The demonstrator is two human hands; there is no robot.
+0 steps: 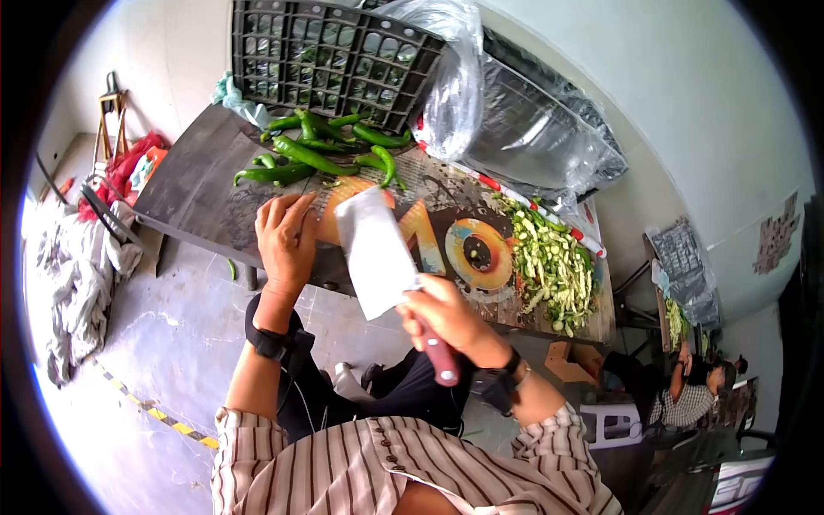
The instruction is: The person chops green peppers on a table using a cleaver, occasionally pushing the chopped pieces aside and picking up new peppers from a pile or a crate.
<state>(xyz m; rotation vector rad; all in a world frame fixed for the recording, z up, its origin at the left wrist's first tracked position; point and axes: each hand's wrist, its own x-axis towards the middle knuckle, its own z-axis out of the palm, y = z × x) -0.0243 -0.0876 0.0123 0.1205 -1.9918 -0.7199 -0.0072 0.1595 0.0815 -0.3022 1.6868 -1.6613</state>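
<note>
My right hand [449, 314] is wrapped round the red-brown handle of a cleaver [375, 249]. Its broad, pale blade tilts up and to the left, over the front edge of the table [184, 184]. To the left of the blade is my left hand [287, 236], at the table's front edge. Its fingers are slightly bent and apart, and I see nothing in them. Just beyond it, whole green chili peppers [313, 157] lie in a loose pile. Chopped green peppers [554, 266] form a heap at the table's right end.
A black plastic crate [335, 64] stands tilted behind the peppers. Next to it is another crate wrapped in clear plastic [532, 120]. One pepper [232, 269] lies on the floor. A person [687, 399] sits at the far right, near a white stool [611, 423] and a cardboard box [572, 362].
</note>
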